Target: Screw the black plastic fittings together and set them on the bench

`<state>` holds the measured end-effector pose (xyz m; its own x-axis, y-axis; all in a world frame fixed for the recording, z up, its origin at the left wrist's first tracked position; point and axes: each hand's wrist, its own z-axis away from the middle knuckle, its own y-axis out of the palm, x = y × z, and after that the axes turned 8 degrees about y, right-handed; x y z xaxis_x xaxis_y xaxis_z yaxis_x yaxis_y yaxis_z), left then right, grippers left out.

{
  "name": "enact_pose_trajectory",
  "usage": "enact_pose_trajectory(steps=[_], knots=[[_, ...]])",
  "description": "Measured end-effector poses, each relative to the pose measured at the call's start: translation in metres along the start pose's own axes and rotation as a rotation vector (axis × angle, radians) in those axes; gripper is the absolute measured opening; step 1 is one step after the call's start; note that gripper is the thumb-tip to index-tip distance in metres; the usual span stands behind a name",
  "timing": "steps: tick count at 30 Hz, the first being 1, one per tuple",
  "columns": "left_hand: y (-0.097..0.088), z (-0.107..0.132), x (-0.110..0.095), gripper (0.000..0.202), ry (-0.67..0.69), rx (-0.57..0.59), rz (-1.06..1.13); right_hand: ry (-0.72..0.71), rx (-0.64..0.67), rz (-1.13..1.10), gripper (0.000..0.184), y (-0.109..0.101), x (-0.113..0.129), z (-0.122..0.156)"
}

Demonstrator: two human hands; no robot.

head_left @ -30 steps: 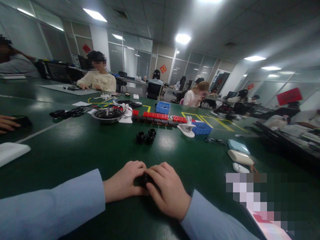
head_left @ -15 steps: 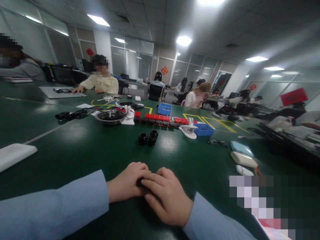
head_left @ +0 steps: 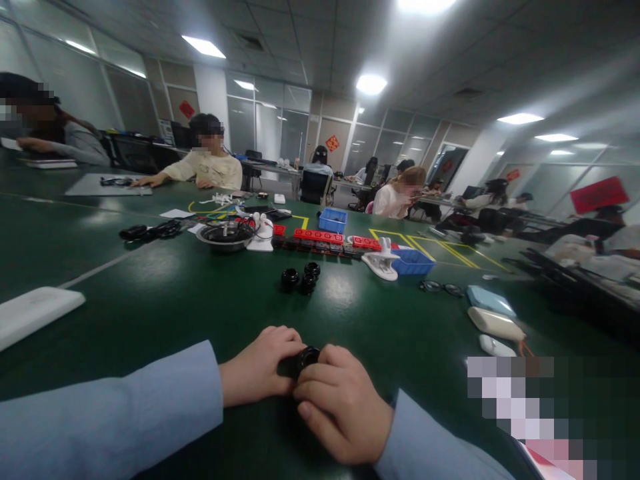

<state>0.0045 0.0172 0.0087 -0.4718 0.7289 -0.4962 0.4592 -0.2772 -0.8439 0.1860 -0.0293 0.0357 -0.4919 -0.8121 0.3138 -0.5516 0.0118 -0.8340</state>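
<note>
The left hand (head_left: 261, 365) and right hand (head_left: 346, 405) I watch remotely both grip a black round part (head_left: 308, 358) between them at the green table's (head_left: 210, 307) near side, three black pieces (head_left: 309, 283) lying farther off.

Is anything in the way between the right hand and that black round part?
Nothing visible: the right hand is at the black round part, held between it and the left hand. The three other black parts stand farther out on the green table.
</note>
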Motion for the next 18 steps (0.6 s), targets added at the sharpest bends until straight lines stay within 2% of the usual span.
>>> enact_pose_trajectory(steps=[5,9,12,15,18], knots=[[0.000,0.001,-0.001,0.025,0.007,-0.008,0.009,-0.013,-0.040,0.075,0.036,0.000,-0.001,0.001],[0.002,0.001,0.002,0.032,0.015,-0.019,0.016,0.040,-0.109,0.140,0.042,0.000,-0.009,0.002],[0.002,0.001,0.004,0.038,0.014,-0.014,0.008,0.173,-0.107,0.162,0.044,-0.001,-0.020,0.001],[0.001,0.002,0.004,0.042,0.022,0.001,-0.007,0.369,-0.089,0.169,0.035,-0.002,-0.031,-0.001],[0.000,0.002,0.003,0.043,0.032,0.007,-0.013,0.464,-0.091,0.151,0.028,-0.002,-0.034,-0.002]])
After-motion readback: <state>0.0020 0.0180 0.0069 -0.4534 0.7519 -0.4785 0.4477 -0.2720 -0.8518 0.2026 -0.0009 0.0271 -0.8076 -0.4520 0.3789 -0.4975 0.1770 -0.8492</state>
